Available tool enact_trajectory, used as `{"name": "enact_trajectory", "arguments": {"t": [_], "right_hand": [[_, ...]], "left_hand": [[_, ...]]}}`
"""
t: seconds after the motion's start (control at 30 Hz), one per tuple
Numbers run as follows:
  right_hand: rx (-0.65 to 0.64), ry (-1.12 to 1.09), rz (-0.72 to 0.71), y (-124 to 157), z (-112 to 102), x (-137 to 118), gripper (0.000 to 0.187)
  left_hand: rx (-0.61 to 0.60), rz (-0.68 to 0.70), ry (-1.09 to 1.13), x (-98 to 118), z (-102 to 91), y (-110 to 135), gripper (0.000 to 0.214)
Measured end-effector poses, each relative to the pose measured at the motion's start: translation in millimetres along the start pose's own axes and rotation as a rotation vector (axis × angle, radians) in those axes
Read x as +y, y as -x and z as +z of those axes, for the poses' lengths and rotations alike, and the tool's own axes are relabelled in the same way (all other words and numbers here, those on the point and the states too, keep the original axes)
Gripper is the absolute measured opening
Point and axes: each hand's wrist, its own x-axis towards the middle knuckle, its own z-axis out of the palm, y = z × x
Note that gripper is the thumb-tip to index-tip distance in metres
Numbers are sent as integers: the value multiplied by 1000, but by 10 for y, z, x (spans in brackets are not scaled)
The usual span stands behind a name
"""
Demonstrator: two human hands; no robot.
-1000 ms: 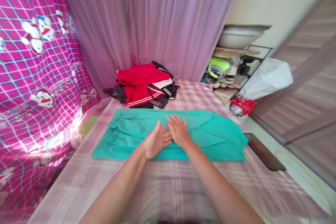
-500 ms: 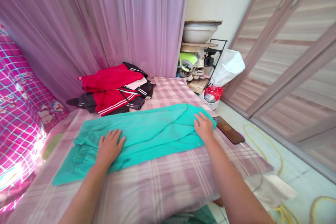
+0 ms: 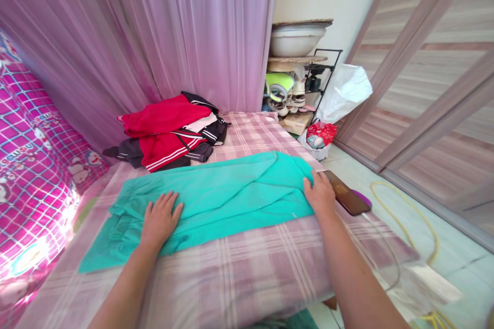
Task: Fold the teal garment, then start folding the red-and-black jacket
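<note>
Pressing your open left hand [image 3: 159, 221] flat, smooth the green cloth [image 3: 227, 193] beneath toward your half-curled right hand [image 3: 321, 194]; whether that pinches cloth, I can't tell.

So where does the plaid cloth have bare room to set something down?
Bare: the plaid cloth in front of the green garment, between the forearms; also behind the garment, right of the red clothes. Crowded: the right edge, where the right hand rests beside the phone.
</note>
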Motion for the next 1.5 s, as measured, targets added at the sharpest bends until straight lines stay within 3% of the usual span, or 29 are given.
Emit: {"name": "enact_trajectory", "arguments": {"t": [0.17, 0.27, 0.37, 0.47, 0.57, 0.7, 0.87, 1.03, 1.17, 1.33, 1.5], "right_hand": [[-66, 7, 69, 23, -96, 52, 57], [-56, 34, 37, 52, -140, -17, 55], [-30, 26, -59, 68, -210, -176, 54], [-63, 44, 10, 60, -263, -281, 59], [-136, 74, 108, 33, -238, -211, 64], [-203, 96, 108, 29, -140, 23, 68], [-102, 111, 49, 102, -76, 74, 66], [-17, 53, -209, 148, 1, -237, 59], [29, -49, -407, 256, 160, -592, 52], [86, -156, -538, 481, 334, -965, 45], [62, -192, -611, 592, 342, -1177, 42]], "left_hand": [[21, 1, 16, 27, 10, 11, 52], [6, -13, 50, -2, 14, -6, 50], [-37, -4, 115, -112, -19, -43, 49], [-55, 8, 198, -252, -79, -58, 52], [-34, -4, 269, -296, -108, -18, 52], [41, -79, 419, -172, -83, 61, 47], [67, -152, 605, -104, -144, 79, 40], [185, -154, 411, -422, -447, 46, 43], [224, -367, 147, -818, -633, 44, 49], [8, -677, 164, -1106, -613, 66, 57], [-127, -731, 179, -1195, -606, 5, 65]]}}
